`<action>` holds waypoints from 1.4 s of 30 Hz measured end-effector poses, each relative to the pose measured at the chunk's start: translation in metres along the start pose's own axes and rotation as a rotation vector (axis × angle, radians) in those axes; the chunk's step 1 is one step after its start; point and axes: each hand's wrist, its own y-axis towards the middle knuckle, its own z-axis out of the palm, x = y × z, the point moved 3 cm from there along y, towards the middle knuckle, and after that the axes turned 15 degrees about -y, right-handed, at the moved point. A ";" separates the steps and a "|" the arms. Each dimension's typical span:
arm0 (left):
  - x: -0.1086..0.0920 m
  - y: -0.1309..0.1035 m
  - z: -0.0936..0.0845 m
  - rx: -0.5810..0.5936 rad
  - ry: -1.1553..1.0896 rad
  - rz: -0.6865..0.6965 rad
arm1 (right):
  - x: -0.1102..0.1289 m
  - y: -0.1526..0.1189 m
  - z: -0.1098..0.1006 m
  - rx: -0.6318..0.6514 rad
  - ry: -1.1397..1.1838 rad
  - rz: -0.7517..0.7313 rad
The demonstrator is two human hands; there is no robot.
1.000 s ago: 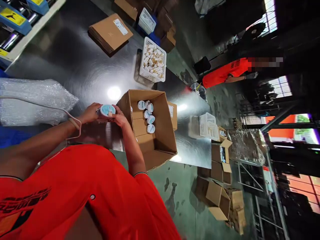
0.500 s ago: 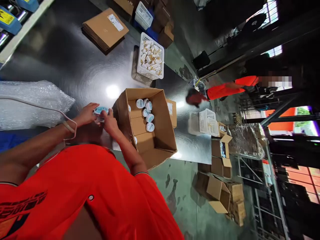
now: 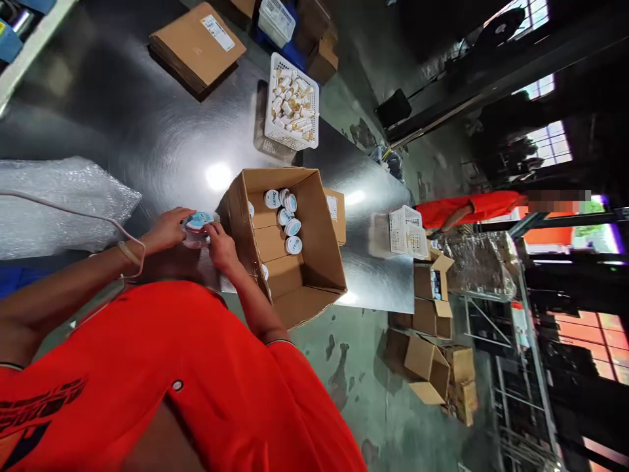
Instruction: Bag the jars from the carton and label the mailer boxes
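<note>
A small clear jar with a pale blue and white lid (image 3: 198, 221) is held over the metal table, just left of the open cardboard box. My left hand (image 3: 171, 229) grips it from the left, fingers closed at its edge. From the other side, my right hand (image 3: 221, 246) has its fingers bent against the jar; the fingertips are partly hidden. Inside the cardboard box (image 3: 319, 272) lie several similar round jars (image 3: 293, 245) with printed white lids. My right forearm passes along the box's near left side.
Bubble wrap (image 3: 63, 206) and a cable lie at the left. Flattened cartons (image 3: 196, 49) and a white basket of small bottles (image 3: 292, 105) stand farther back. White baskets (image 3: 407, 233) sit at the table's far right end, beside a person in orange (image 3: 466, 208). Open boxes (image 3: 427, 367) stand on the floor.
Both hands stay on the jar, which has turned slightly, and my right fingers have shifted lower along its side. The other person has moved toward the baskets at the table's end.
</note>
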 end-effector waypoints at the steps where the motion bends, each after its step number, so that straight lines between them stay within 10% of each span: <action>1: 0.001 0.000 0.000 0.006 -0.003 0.002 | -0.001 0.000 -0.001 -0.007 0.031 -0.005; 8: 0.005 0.000 0.010 0.059 0.006 0.033 | 0.008 0.022 -0.011 0.082 -0.061 0.256; 20: 0.001 -0.002 0.014 0.016 0.068 0.018 | 0.010 0.019 -0.001 0.046 -0.254 0.096; 33: 0.002 0.001 0.007 0.027 -0.042 0.007 | 0.000 0.026 0.038 -0.018 0.249 0.022; 42: 0.024 0.019 0.005 0.095 -0.151 -0.197 | -0.004 0.033 0.052 -0.118 0.237 0.344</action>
